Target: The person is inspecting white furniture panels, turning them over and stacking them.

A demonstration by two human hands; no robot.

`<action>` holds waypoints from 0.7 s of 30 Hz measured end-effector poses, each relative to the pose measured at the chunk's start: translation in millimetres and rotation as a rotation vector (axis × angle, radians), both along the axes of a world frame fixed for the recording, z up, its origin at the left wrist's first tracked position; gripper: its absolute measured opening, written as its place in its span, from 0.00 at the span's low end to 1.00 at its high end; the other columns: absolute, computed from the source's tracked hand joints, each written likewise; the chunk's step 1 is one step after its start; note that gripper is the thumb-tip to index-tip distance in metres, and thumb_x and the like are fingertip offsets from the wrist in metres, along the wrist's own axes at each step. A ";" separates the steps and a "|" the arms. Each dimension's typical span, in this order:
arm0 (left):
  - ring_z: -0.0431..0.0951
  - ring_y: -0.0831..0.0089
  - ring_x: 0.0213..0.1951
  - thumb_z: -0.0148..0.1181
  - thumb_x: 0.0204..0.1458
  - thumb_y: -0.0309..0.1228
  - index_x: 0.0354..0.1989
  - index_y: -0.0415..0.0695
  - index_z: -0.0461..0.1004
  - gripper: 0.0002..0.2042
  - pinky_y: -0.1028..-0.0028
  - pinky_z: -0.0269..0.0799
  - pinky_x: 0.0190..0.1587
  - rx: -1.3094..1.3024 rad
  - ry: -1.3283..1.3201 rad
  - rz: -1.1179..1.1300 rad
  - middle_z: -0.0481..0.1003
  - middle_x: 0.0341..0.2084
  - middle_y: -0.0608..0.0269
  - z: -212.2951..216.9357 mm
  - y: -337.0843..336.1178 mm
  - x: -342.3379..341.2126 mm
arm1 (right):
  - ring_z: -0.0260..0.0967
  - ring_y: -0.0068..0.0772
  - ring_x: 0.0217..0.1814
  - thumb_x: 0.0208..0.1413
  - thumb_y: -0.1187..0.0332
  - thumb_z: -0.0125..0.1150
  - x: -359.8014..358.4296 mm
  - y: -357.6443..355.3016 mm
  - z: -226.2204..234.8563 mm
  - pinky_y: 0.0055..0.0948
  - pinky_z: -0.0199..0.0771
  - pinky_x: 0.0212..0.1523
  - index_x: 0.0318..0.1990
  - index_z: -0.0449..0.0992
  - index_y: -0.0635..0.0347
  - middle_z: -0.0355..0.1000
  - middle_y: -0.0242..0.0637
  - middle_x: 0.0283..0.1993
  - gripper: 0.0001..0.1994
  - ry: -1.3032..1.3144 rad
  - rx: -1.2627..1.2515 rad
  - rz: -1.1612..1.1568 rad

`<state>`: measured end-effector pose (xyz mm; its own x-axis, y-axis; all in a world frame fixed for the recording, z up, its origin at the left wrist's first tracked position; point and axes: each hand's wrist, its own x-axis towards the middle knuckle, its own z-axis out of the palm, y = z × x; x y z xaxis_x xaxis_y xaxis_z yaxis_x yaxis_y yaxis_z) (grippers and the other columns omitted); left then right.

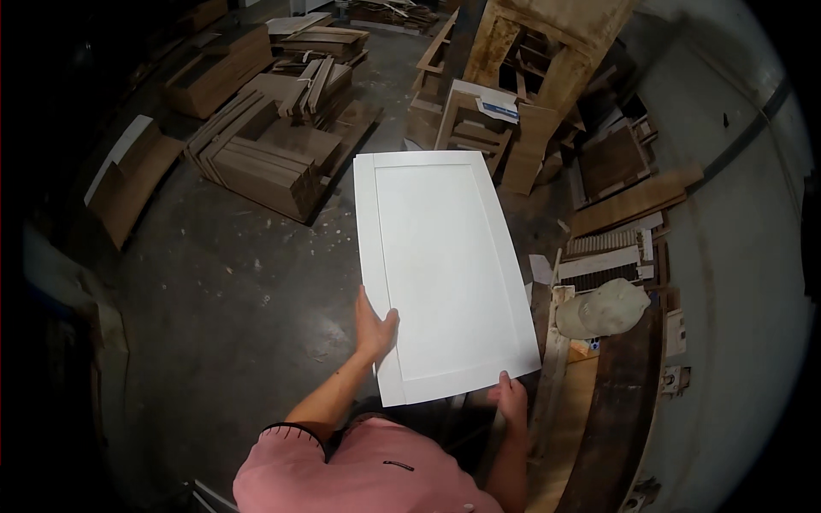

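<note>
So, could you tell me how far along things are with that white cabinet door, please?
Done: the white panel door is already off the floor and looks evenly painted. In hand: the left hand grips its left edge and the right hand its near corner, holding it above the concrete floor. Left: it has not been set down anywhere; the stacked wood boards lie untouched.

Pink short-sleeved shirt, seemingly dark-trimmed cuff, bare forearms and hands (pixel 376 329)
</note>
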<state>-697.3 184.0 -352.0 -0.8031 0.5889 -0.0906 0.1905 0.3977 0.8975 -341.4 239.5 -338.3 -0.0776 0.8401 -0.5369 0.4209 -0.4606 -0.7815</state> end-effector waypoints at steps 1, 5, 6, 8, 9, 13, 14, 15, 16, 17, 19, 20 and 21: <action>0.59 0.44 0.68 0.65 0.48 0.29 0.72 0.30 0.46 0.44 0.58 0.54 0.71 0.022 0.023 -0.008 0.59 0.65 0.35 0.3 -1.3 -1.1 | 0.78 0.35 0.29 0.68 0.51 0.53 -4.8 -1.2 2.7 0.32 0.77 0.32 0.35 0.75 0.72 0.77 0.46 0.30 0.25 -0.105 0.036 0.032; 0.61 0.48 0.67 0.61 0.48 0.24 0.71 0.30 0.46 0.41 0.62 0.55 0.70 0.224 -0.133 -0.058 0.60 0.65 0.36 0.4 -0.6 -5.1 | 0.77 0.34 0.27 0.67 0.54 0.54 -14.8 -0.5 11.5 0.32 0.77 0.31 0.33 0.75 0.72 0.77 0.45 0.27 0.24 -0.222 0.038 0.035; 0.61 0.48 0.68 0.60 0.48 0.23 0.71 0.30 0.47 0.41 0.62 0.55 0.70 0.233 -0.215 -0.053 0.60 0.65 0.37 0.0 -0.9 -5.2 | 0.77 0.34 0.27 0.67 0.54 0.54 -14.9 0.0 11.7 0.32 0.77 0.31 0.33 0.75 0.72 0.77 0.45 0.27 0.24 -0.182 0.107 0.049; 0.59 0.48 0.69 0.60 0.48 0.24 0.71 0.30 0.47 0.41 0.63 0.54 0.70 0.224 -0.166 -0.054 0.58 0.66 0.37 -0.1 -0.3 -4.2 | 0.79 0.34 0.29 0.66 0.54 0.56 -13.7 -1.8 8.4 0.32 0.77 0.36 0.34 0.76 0.70 0.79 0.44 0.27 0.22 -0.269 0.032 0.026; 0.57 0.48 0.70 0.60 0.49 0.24 0.71 0.30 0.46 0.41 0.64 0.52 0.71 0.182 -0.178 -0.037 0.56 0.68 0.37 0.8 1.0 -3.6 | 0.79 0.34 0.29 0.66 0.54 0.56 -14.1 -4.1 4.4 0.32 0.77 0.36 0.34 0.76 0.70 0.79 0.44 0.27 0.22 -0.225 0.091 0.021; 0.47 0.46 0.73 0.63 0.50 0.27 0.73 0.35 0.47 0.42 0.56 0.44 0.73 -0.007 0.204 -0.074 0.47 0.72 0.37 16.5 -4.7 1.1 | 0.78 0.30 0.35 0.69 0.56 0.54 -5.4 -29.1 -16.5 0.27 0.76 0.39 0.43 0.76 0.66 0.78 0.39 0.34 0.18 0.087 0.015 -0.067; 0.44 0.45 0.74 0.63 0.51 0.27 0.73 0.37 0.49 0.41 0.52 0.41 0.73 -0.034 0.348 -0.109 0.44 0.73 0.37 24.3 -8.6 5.5 | 0.78 0.30 0.36 0.69 0.56 0.54 -2.1 -42.0 -22.7 0.28 0.76 0.40 0.43 0.75 0.66 0.78 0.40 0.35 0.18 0.101 0.069 -0.059; 0.44 0.45 0.74 0.63 0.51 0.27 0.73 0.37 0.49 0.41 0.52 0.41 0.73 0.038 0.406 -0.221 0.44 0.73 0.37 31.9 -8.6 13.2 | 0.78 0.30 0.36 0.69 0.57 0.54 0.5 -56.0 -29.7 0.28 0.76 0.41 0.43 0.75 0.67 0.78 0.40 0.36 0.18 0.066 -0.014 -0.079; 0.42 0.45 0.75 0.62 0.53 0.27 0.72 0.39 0.53 0.37 0.49 0.40 0.73 0.104 0.453 -0.305 0.43 0.74 0.39 40.3 -8.5 21.7 | 0.78 0.30 0.37 0.69 0.57 0.54 3.2 -73.1 -37.0 0.29 0.77 0.42 0.43 0.75 0.67 0.79 0.41 0.37 0.17 0.118 0.044 -0.073; 0.40 0.45 0.75 0.61 0.56 0.27 0.71 0.41 0.57 0.33 0.46 0.39 0.73 0.199 0.468 -0.386 0.42 0.74 0.40 48.5 -7.2 32.4 | 0.78 0.30 0.38 0.69 0.58 0.54 6.5 -93.4 -44.4 0.29 0.77 0.42 0.43 0.75 0.67 0.79 0.42 0.37 0.17 0.097 -0.048 -0.091; 0.40 0.46 0.76 0.58 0.59 0.26 0.67 0.41 0.63 0.26 0.49 0.40 0.73 0.247 0.367 -0.574 0.43 0.75 0.44 62.7 -5.2 70.6 | 0.80 0.43 0.41 0.62 0.49 0.61 19.8 -140.3 -57.4 0.36 0.77 0.45 0.45 0.78 0.61 0.80 0.46 0.40 0.21 -0.128 0.010 -0.041; 0.41 0.46 0.76 0.57 0.59 0.25 0.65 0.40 0.65 0.24 0.49 0.41 0.73 0.289 0.348 -0.698 0.45 0.75 0.47 67.9 -2.6 89.6 | 0.79 0.47 0.44 0.61 0.47 0.60 27.7 -164.2 -65.9 0.38 0.76 0.47 0.46 0.78 0.60 0.79 0.48 0.41 0.22 -0.170 -0.015 -0.080; 0.46 0.47 0.75 0.56 0.60 0.25 0.63 0.40 0.67 0.21 0.51 0.41 0.73 0.333 0.309 -0.818 0.50 0.73 0.45 71.0 0.7 110.5 | 0.78 0.50 0.46 0.60 0.45 0.60 34.2 -192.2 -75.0 0.41 0.76 0.49 0.46 0.78 0.59 0.79 0.50 0.43 0.24 -0.180 -0.150 -0.067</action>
<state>-586.7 184.7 -280.9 -0.0881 0.9387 0.3332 0.5468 -0.2341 0.8039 -307.2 47.3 -413.3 0.0836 0.7500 -0.6561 0.5121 -0.5971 -0.6174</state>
